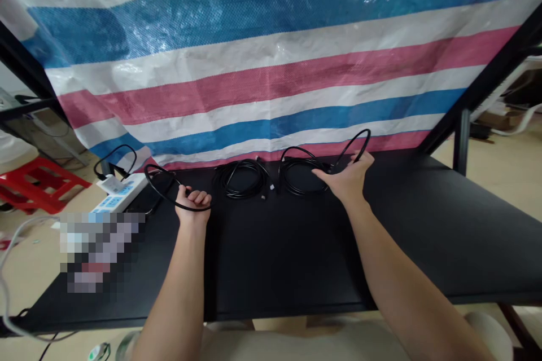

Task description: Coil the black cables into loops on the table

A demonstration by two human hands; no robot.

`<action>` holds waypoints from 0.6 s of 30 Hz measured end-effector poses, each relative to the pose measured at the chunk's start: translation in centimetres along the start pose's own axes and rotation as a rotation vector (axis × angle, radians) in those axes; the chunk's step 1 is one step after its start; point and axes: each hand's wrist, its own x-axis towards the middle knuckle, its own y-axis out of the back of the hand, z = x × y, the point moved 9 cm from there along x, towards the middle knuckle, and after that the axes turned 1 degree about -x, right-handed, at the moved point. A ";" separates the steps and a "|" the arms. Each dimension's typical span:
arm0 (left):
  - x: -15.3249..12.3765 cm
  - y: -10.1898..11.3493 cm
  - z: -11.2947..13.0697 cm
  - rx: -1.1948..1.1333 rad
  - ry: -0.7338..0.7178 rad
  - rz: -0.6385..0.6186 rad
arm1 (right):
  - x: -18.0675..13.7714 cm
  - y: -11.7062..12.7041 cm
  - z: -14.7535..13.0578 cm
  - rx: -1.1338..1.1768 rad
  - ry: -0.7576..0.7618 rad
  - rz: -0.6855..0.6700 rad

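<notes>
My left hand (193, 204) is closed in a fist around a black cable (157, 198), which loops out to the left and back across the wrist. My right hand (349, 177) has its thumb stretched toward the left, while its other fingers, partly hidden, curl around a black cable (369, 134) that arches above the hand. Between the hands, a coiled black cable (243, 194) lies on the black tabletop (279, 259), its light connector ends loose beside it. A second black coil (298, 190) lies just left of my right hand, partly behind the thumb.
A white power strip (127, 190) with a plugged-in adapter stands at the table's left edge, beside a dark flat object (154, 194). A striped plastic sheet (271, 73) hangs behind the table. On the floor at left is a red stool (42, 183). Black frame posts (461, 141) flank the table.
</notes>
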 end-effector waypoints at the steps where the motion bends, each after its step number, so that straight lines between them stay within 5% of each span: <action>1: 0.0 0.1 0.1 -0.003 -0.003 0.009 | 0.2 0.3 0.2 0.002 -0.043 0.020; 11: 0.3 0.7 0.7 0.119 -0.062 0.064 | 0.5 -1.1 2.5 0.573 -0.557 -0.106; 18: 0.4 -0.6 -0.2 0.243 -0.109 -0.061 | -0.3 -2.0 0.6 0.580 -0.397 -0.117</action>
